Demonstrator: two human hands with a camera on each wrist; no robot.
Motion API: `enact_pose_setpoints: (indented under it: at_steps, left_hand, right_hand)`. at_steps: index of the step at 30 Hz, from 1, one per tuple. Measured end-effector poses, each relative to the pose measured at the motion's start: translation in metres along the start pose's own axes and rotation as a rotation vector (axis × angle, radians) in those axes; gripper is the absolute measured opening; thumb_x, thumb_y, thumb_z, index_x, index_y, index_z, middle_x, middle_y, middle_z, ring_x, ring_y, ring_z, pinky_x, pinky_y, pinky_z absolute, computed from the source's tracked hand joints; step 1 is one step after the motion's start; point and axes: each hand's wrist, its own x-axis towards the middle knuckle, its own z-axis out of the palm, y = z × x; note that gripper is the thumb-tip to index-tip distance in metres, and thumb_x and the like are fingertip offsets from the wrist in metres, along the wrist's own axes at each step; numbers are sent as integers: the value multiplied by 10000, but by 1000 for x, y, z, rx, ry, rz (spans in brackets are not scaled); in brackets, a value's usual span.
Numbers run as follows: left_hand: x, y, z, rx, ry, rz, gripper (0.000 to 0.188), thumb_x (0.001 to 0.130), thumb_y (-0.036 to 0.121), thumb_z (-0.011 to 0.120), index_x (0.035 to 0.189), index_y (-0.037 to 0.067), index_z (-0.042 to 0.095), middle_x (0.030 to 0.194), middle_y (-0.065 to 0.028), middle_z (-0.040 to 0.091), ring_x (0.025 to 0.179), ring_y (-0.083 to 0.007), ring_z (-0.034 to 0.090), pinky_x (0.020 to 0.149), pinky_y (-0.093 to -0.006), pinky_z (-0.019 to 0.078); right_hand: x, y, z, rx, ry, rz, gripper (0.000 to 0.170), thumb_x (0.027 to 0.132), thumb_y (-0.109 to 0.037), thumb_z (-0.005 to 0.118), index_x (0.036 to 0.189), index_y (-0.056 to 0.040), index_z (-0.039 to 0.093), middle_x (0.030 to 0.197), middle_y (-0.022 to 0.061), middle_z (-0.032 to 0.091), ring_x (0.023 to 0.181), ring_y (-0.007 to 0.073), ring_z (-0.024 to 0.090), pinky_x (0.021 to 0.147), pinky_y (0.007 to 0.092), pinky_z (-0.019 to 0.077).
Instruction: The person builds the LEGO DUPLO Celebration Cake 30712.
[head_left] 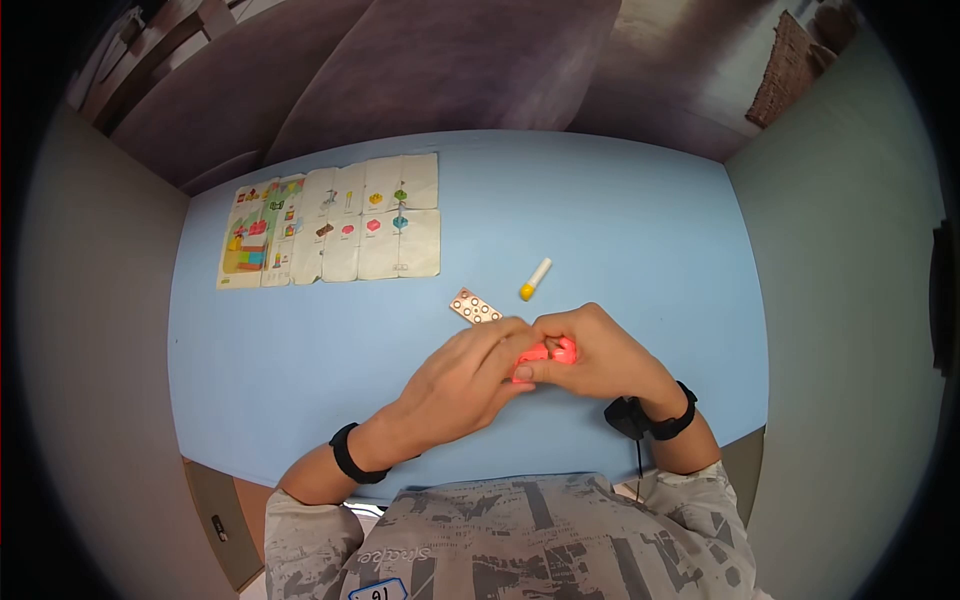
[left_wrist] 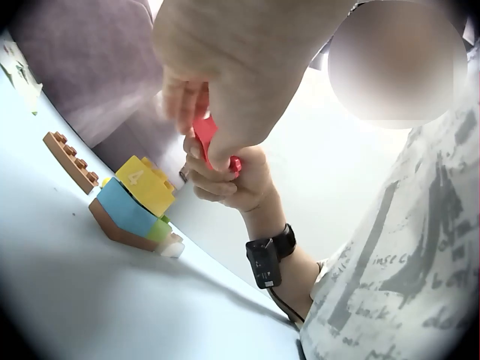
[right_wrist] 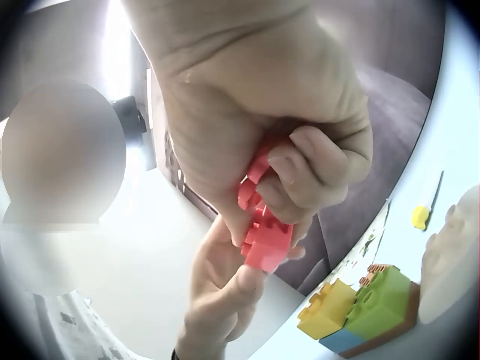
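Note:
Both hands meet over the near part of the table in the head view. My left hand (head_left: 455, 385) holds a bright red studded brick (right_wrist: 270, 241), thumb and fingertips at its end. Curled fingers of my right hand (head_left: 610, 355) grip a rounded red brick (right_wrist: 259, 169), mostly covered by those fingers. The two red pieces sit close together, end to end, in the right wrist view. Below the hands stands a small stack: a yellow brick (left_wrist: 146, 184) marked 4, a blue brick (left_wrist: 120, 202), a green brick (right_wrist: 381, 304) and a brown base (left_wrist: 124, 234). The hands hide this stack from the head view.
A brown studded plate (head_left: 475, 306) lies just beyond the hands. Near it is a white stick with a yellow end (head_left: 535, 280). An unfolded instruction sheet (head_left: 330, 222) covers the table's far left. A pale rounded piece (right_wrist: 454, 259) sits beside the stack.

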Motion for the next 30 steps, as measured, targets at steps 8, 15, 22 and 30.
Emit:
enact_pose_setpoints:
  at_steps: [8,15,22,30]
  left_hand:
    - [-27,-14,18,261,-316,-192,463,809,234,889,1145,27,648,1028,-117,676,888,-291,692,716,-385,576]
    - [-21,-17,19,194,-254,-171,365,811,191,873,1049,32,647,939,-112,655,830,-286,674,686,-406,569]
    - [-20,-19,18,142,-270,-220,384,848,269,869,1074,35,665,963,-122,668,880,-305,692,722,-417,583]
    - [-19,-20,17,133,-248,-193,381,868,279,854,1100,42,667,987,-120,674,897,-297,700,724,-410,590]
  right_hand:
    - [6,7,14,-444,23,81,366,899,-443,824,1011,-98,770,723,121,711,676,336,698,637,417,530]
    - [7,8,15,-470,2,68,385,923,-474,792,1034,-105,784,724,121,718,687,349,703,647,432,541]
    - [6,9,14,-505,-51,40,378,944,-473,767,1035,-106,793,756,128,730,703,359,696,663,439,546]
    - [4,16,10,-456,-63,-32,363,976,-457,727,949,-100,790,706,134,706,688,374,693,645,464,542]
